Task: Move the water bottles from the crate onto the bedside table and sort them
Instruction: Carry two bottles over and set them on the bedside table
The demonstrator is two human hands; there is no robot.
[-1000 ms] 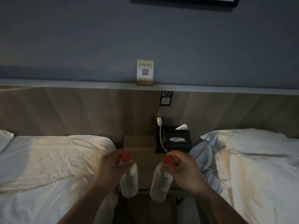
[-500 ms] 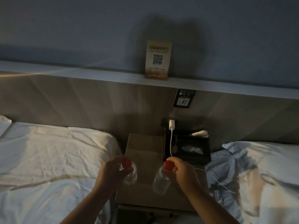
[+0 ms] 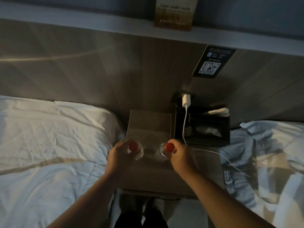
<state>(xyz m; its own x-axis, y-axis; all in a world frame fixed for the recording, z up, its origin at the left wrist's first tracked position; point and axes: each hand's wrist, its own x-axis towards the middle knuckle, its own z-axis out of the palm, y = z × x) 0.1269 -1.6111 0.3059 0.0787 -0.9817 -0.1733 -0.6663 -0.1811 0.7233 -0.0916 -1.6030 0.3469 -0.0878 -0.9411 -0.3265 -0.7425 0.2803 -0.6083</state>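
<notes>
Two clear water bottles with red caps stand upright, seen from above, over the wooden bedside table point(image 3: 148, 122). My left hand point(image 3: 117, 155) grips the left bottle point(image 3: 133, 146) around its neck. My right hand point(image 3: 180, 156) grips the right bottle point(image 3: 169, 147) the same way. The bottles are a short gap apart, near the table's middle. Whether their bases touch the tabletop is hidden. No crate is in view.
A black tissue box point(image 3: 202, 127) fills the table's back right corner. A white charger point(image 3: 186, 100) sits in a wall socket, its cable point(image 3: 212, 153) trailing across the table onto the right bed point(image 3: 269, 155). A white-sheeted bed point(image 3: 49, 142) lies on the left.
The view has moved closer and tilted down over the table. Both hands have carried the bottles forward and down from in front of the table to above its middle.
</notes>
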